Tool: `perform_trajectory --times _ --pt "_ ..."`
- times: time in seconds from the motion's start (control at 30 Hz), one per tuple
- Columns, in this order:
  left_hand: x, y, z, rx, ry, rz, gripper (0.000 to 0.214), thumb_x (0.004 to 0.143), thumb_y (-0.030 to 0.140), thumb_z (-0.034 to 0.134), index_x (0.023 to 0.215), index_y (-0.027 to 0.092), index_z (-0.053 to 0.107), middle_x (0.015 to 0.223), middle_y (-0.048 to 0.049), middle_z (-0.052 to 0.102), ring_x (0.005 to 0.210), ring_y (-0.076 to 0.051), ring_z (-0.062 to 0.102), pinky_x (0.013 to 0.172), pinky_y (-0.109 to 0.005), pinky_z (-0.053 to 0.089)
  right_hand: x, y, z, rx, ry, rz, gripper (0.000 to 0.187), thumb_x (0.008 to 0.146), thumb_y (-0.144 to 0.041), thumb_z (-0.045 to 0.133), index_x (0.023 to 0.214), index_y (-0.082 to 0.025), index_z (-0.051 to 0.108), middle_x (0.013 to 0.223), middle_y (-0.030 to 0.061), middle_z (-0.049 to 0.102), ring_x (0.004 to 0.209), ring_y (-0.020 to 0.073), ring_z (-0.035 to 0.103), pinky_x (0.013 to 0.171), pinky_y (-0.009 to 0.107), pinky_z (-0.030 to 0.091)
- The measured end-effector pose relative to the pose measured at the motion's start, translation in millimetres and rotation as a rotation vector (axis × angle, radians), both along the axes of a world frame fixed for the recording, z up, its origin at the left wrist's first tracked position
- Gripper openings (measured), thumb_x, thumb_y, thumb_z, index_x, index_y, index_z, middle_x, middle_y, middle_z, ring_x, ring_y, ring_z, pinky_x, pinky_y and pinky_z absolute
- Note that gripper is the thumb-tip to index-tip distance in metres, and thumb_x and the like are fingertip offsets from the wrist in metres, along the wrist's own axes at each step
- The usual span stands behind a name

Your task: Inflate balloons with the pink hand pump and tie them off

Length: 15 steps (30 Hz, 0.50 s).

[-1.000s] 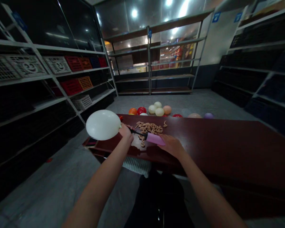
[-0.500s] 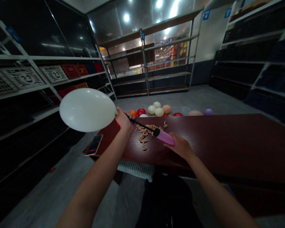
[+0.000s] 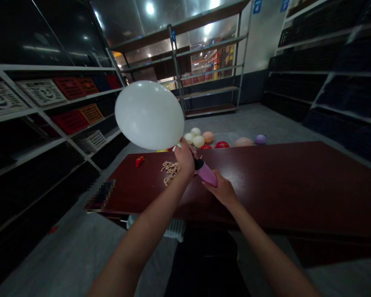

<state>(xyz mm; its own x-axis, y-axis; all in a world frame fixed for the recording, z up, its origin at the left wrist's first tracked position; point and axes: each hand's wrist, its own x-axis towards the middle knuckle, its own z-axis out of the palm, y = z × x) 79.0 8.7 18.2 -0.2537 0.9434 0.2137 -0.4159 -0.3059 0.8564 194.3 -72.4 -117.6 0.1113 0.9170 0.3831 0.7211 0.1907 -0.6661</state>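
A large inflated white balloon [image 3: 150, 115] points up and to the left from my left hand [image 3: 186, 159]. That hand is closed at the balloon's neck, where it meets the front of a hand pump. My right hand [image 3: 221, 189] is wrapped round the back end of the pink and black balloon pump [image 3: 207, 174]. Only a short black stretch shows between the pink barrel and my left hand, and the nozzle is hidden by my fingers. Just left of my left wrist, a pile of tan uninflated balloons [image 3: 170, 169] lies on the dark red table [image 3: 278, 181].
A small red object [image 3: 139, 161] and a phone [image 3: 102, 196] lie toward the table's left end. Beyond its far edge, several inflated balloons [image 3: 198, 141] rest on the floor. Shelves with crates [image 3: 43, 91] line the left; a metal rack [image 3: 210, 110] stands behind.
My hands have come closer together, and the pump's black rod has slid mostly into the pink barrel. The white balloon has swung up and right in view and looks rounder.
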Motion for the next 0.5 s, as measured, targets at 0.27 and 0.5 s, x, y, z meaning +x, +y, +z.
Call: perform_trajectory --times 0.27,0.5 --pt "-17.7 15.8 -29.5 -0.163 -0.154 -0.011 0.055 0.1 0.051 0.048 0.056 0.022 0.033 0.039 0.0066 0.033 0.029 -0.007 0.033 0.035 -0.021 0.029 -8.9 -1.3 5.3 0.017 -0.236 -0.128 0.037 0.084 -0.054 0.067 0.106 -0.024 0.063 0.09 0.0048 0.076 0.08 0.0253 0.072 0.063 0.029 0.041" --pt "-72.5 10.1 -55.6 -0.304 -0.29 0.151 0.043 0.096 0.045 0.051 0.066 0.023 0.03 0.044 0.0092 0.034 0.033 -0.006 0.034 0.04 -0.02 0.033 -14.6 -10.1 9.8 0.06 -0.483 -0.023 0.04 0.089 -0.053 0.064 0.114 -0.022 0.064 0.103 0.0088 0.076 0.09 0.0242 0.071 0.07 0.029 0.044"
